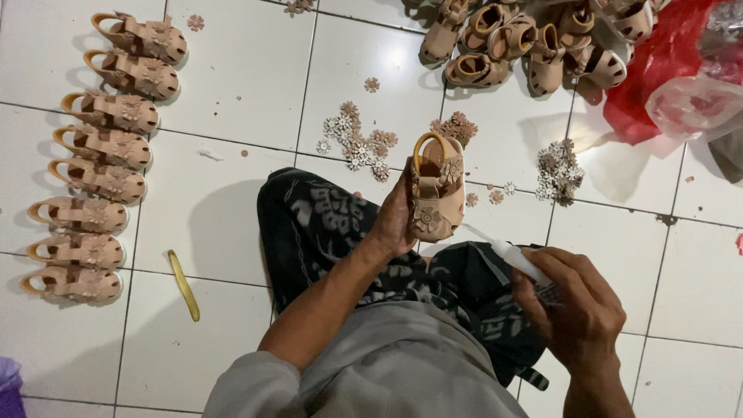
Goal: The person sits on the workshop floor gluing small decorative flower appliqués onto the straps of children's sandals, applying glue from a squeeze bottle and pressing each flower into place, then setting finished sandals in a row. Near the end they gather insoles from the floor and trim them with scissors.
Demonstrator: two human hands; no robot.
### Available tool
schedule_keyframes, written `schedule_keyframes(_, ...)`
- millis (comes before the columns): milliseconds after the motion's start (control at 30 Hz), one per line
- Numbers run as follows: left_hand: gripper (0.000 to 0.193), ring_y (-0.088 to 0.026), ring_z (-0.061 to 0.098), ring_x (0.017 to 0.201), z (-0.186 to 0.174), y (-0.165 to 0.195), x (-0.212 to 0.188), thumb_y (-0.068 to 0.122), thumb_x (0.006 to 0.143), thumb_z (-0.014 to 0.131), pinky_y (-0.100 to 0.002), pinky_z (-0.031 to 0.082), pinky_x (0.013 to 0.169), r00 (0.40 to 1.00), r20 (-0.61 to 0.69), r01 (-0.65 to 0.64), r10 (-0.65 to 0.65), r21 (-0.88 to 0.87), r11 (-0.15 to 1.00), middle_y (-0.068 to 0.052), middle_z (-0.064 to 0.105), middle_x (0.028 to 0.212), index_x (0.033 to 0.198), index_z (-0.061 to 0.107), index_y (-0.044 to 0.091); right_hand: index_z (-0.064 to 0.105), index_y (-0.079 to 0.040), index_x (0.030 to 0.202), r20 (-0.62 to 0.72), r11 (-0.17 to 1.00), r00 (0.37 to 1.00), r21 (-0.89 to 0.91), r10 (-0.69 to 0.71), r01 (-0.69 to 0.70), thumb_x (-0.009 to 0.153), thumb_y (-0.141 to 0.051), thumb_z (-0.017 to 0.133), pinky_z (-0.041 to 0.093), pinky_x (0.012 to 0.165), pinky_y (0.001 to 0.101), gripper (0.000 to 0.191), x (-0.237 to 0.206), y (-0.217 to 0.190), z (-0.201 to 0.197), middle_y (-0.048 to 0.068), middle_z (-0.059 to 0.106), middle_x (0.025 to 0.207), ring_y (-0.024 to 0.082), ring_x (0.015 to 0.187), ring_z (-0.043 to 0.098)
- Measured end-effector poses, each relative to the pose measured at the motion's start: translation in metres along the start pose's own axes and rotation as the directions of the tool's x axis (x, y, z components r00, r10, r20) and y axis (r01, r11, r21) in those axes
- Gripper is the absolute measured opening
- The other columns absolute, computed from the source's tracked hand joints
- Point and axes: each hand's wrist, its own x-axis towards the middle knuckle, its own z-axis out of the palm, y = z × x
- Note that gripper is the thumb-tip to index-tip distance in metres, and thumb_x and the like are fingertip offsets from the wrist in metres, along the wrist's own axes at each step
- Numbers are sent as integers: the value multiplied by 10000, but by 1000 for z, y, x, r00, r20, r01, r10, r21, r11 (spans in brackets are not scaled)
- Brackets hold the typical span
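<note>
My left hand (395, 220) holds a small beige sandal (437, 190) upright over my knee; the sandal has a yellow-lined heel strap and flower ornaments on its front. My right hand (576, 306) grips a white glue tube (517, 259), its thin nozzle pointing toward the sandal's lower edge, close to it. Whether the tip touches the sandal I cannot tell. I sit cross-legged in dark patterned trousers (325, 224) on a white tiled floor (232, 85).
A column of several finished beige sandals (101, 155) lines the left side. A heap of sandals (526, 42) lies at the top. Loose flower ornaments (357, 139) and another pile of flowers (559, 170) are scattered ahead. A yellow strap (184, 285) lies left; red and clear plastic bags (673, 77) lie top right.
</note>
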Motion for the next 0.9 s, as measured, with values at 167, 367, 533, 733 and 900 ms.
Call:
schedule_keyframes(167,599,-157,697,1098,5,3,0,548,1075,457,-342,629,905,989,-139,53,-53,-3,999,-69,672,1252,1446,506,80,704,-25,1117,0,1000,1000,-2,-1,1,906,-158,804,635,753,309,269,-2,0,-3,135,748,1070,227,927,756)
schedule_keyframes(367,584,-170,699,1096,8,2,0,545,1098,463,-349,633,911,998,-46,46,-48,-58,997,-81,666,1267,1438,515,73,705,-30,1100,-6,1000,1000,0,-2,2,893,-152,814,635,747,315,264,-1,-3,-3,136,749,1053,225,911,754)
schedule_keyframes(533,578,-163,700,1091,5,2,0,542,1101,438,-341,634,898,994,-89,56,-59,-37,998,-85,670,1266,1437,521,79,702,-23,1095,1,1000,1000,-22,18,-18,893,-144,814,632,742,315,261,1,-3,-4,137,754,1058,229,910,756)
schedule_keyframes(733,563,-154,699,1080,6,4,0,530,1111,415,-334,635,897,993,-109,47,-50,-25,999,-77,664,1267,1447,517,90,714,-24,1085,-7,999,999,-10,48,-48,866,-115,822,624,744,332,261,0,-11,-10,142,750,1039,238,896,749)
schedule_keyframes(900,559,-159,704,1088,10,4,-2,519,1121,399,-341,635,908,997,-61,38,-41,-45,998,-83,666,1279,1446,518,80,712,-20,1093,3,998,999,27,50,-50,856,-94,822,625,750,322,272,3,-14,-9,149,747,1057,236,916,750)
